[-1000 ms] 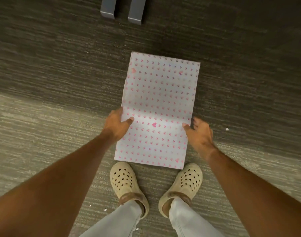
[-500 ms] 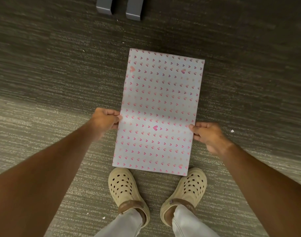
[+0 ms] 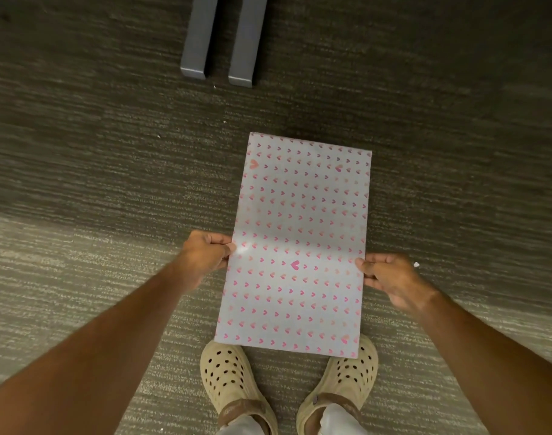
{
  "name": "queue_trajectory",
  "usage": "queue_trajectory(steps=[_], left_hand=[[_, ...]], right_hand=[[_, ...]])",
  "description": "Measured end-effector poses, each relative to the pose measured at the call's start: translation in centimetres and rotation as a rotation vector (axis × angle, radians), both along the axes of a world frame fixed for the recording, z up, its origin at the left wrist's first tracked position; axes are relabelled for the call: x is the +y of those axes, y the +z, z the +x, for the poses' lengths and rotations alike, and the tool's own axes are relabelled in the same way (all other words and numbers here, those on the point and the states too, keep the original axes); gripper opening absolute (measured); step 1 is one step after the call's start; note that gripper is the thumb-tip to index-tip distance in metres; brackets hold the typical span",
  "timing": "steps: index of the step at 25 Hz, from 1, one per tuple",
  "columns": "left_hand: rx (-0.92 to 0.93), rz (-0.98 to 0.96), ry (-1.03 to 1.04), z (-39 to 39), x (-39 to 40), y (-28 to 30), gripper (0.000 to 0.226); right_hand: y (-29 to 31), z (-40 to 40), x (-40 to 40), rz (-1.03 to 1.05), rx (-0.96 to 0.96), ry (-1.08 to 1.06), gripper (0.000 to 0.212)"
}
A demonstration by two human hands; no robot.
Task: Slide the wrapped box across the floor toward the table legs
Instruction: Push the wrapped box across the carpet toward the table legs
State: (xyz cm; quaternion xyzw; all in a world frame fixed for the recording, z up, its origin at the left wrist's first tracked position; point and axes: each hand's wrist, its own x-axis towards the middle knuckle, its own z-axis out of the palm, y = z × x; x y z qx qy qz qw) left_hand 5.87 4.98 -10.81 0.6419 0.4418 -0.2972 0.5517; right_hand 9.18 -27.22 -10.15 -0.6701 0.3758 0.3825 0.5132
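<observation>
Head view: the wrapped box (image 3: 301, 243) is held flat on the carpet (image 3: 80, 277), long axis pointing up the frame toward the two grey table legs (image 3: 219, 42). Its left edge is pinched by the left hand (image 3: 205, 254), fingers curled at the side and thumb on the paper; the right edge is clamped the same way by the right hand (image 3: 391, 279). A second ago the palms were only laid open against the sides; now both grips have been closed on the edges. Against the shoes (image 3: 289, 376), the box has hardly been shifted: its near edge is seen just over the toes, where a strip of carpet showed before. The legs now appear larger and lower in the frame, but that is judged to be the head tilting, not the box travelling.

So the hold has been secured and the push itself is judged barely begun. A broad band of dark carpet is left between the far edge and the legs. The legs stand left of the box's line, so the push would need to be steered leftward. Drag from the carpet pile could tear the paper underneath.
</observation>
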Motion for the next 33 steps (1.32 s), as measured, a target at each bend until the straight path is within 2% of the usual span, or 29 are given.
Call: queue_trajectory(steps=[9, 11, 14, 20, 27, 30, 33], left_hand=[[-0.082, -0.022, -0.010, 5.1, -0.5, 5.2, 0.006], [-0.096, -0.036, -0.031, 6.7, -0.7, 6.2, 0.014], [-0.134, 0.005, -0.093, 9.3, -1.3, 7.3, 0.019], [-0.248, -0.003, -0.105, 14.4, -3.3, 5.9, 0.023], [-0.202, 0.134, -0.068, 20.7, -5.8, 3.9, 0.015], [-0.261, 0.155, -0.094, 24.4, -5.8, 2.8, 0.010], [-0.309, 0.182, -0.100, 28.6, -5.1, 1.2, 0.014]], right_hand=[[6.9, 3.9, -0.7, -0.015, -0.035, 0.002, 0.015], [8.3, 5.2, -0.7, -0.028, -0.076, 0.002, 0.017], [9.1, 7.4, -1.1, -0.055, -0.129, 0.022, 0.009], [6.6, 13.5, -3.2, -0.040, -0.194, 0.113, 0.007], [4.2, 21.5, -4.9, -0.074, -0.195, 0.185, 0.006], [3.2, 24.9, -4.8, -0.082, -0.239, 0.162, 0.005], [2.1, 28.8, -4.1, -0.088, -0.274, 0.139, 0.003]])
